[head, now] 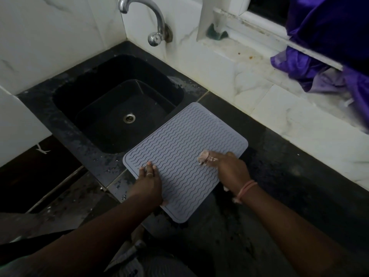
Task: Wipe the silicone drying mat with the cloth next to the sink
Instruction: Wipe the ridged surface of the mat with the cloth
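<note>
Right hand (229,166) grips a bunched pale cloth (203,157) and presses it on the grey mat (179,148), near the mat's right edge. Most of the cloth is hidden under the fingers; a scrap shows below the wrist. Left hand (148,182) lies flat, fingers straight, on the mat's near-left edge. The mat lies on the dark counter (279,176), its far-left corner overhanging the sink (119,108). Bare counter extends to the mat's right. A tap (153,23) stands beyond the sink.
</note>
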Motion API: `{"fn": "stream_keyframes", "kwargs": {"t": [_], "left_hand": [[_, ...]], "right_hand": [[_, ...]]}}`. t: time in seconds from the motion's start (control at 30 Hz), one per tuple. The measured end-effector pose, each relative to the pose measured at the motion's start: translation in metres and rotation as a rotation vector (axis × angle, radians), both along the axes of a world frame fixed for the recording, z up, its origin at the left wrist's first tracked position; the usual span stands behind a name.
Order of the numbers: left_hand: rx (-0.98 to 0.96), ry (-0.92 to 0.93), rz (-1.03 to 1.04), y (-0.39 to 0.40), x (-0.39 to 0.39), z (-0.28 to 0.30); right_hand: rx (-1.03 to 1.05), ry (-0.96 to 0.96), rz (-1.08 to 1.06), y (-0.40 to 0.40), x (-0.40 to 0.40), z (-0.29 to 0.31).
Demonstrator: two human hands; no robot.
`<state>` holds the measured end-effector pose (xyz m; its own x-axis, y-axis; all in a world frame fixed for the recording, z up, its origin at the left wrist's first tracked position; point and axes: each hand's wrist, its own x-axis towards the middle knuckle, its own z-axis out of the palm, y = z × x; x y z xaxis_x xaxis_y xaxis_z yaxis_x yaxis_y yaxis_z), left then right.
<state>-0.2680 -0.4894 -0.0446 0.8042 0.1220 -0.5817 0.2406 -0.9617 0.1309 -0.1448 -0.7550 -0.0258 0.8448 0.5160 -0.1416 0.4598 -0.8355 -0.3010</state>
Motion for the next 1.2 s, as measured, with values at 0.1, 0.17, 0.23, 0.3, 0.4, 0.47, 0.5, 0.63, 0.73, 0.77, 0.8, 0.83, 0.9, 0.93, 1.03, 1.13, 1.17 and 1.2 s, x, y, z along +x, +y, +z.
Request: {"fn": "stream_keyframes", "kwargs": {"t": [0.1,0.17,0.23,0.3,0.4,0.47,0.5,0.63,0.73,0.77,0.8,0.83,0.9,0.93,1.03,1.13,1.17,1.2], "left_hand": [[-0.002,0.003,0.002,0.0,-0.001,0.003],[-0.011,0.011,0.005,-0.001,0.0,0.008],[-0.01,0.024,0.006,-0.003,0.001,0.014],[-0.003,0.038,0.008,-0.005,0.002,0.019],[0.012,0.06,0.013,-0.008,0.004,0.024],[0.005,0.065,0.023,-0.008,0.007,0.026],[0.001,0.065,0.027,-0.008,0.008,0.026],[-0.001,0.058,0.027,-0.006,0.009,0.028],[0.014,0.056,0.006,-0.005,0.01,0.03],[0.021,0.058,0.003,-0.005,0.011,0.031],[0.027,0.063,0.001,-0.006,0.011,0.032],[0.033,0.068,-0.001,-0.007,0.012,0.033],[0.039,0.084,-0.018,-0.007,0.012,0.035],[0.044,0.093,-0.03,-0.007,0.013,0.036],[0.058,0.12,-0.057,-0.006,0.015,0.041],[0.05,0.137,-0.107,-0.003,0.023,0.046],[0.048,0.136,-0.124,0.0,0.026,0.048],[0.047,0.126,-0.139,0.003,0.028,0.049]], "right_hand": [[-0.033,0.032,-0.145,-0.005,0.024,0.003],[0.007,0.005,-0.27,-0.008,0.042,0.006],[0.062,-0.009,-0.416,-0.009,0.058,0.009],[0.044,0.012,-0.479,-0.006,0.065,0.01],[-0.082,0.029,-0.479,0.004,0.053,0.0],[-0.129,0.076,-0.484,0.018,0.042,0.0],[-0.129,0.096,-0.49,0.026,0.037,0.002],[-0.204,0.174,-0.464,0.062,-0.004,0.012],[-0.318,0.173,-0.36,0.093,-0.054,0.014],[-0.335,0.177,-0.325,0.103,-0.072,0.015],[-0.338,0.202,-0.294,0.111,-0.088,0.017],[-0.323,0.237,-0.267,0.117,-0.102,0.019],[-0.216,0.345,-0.251,0.122,-0.117,0.028],[-0.146,0.397,-0.273,0.121,-0.115,0.035],[-0.057,0.46,-0.397,0.102,-0.073,0.049],[0.033,0.327,-0.612,0.073,-0.007,0.057],[0.019,0.256,-0.667,0.064,0.011,0.059],[-0.003,0.194,-0.699,0.057,0.026,0.056]]}}
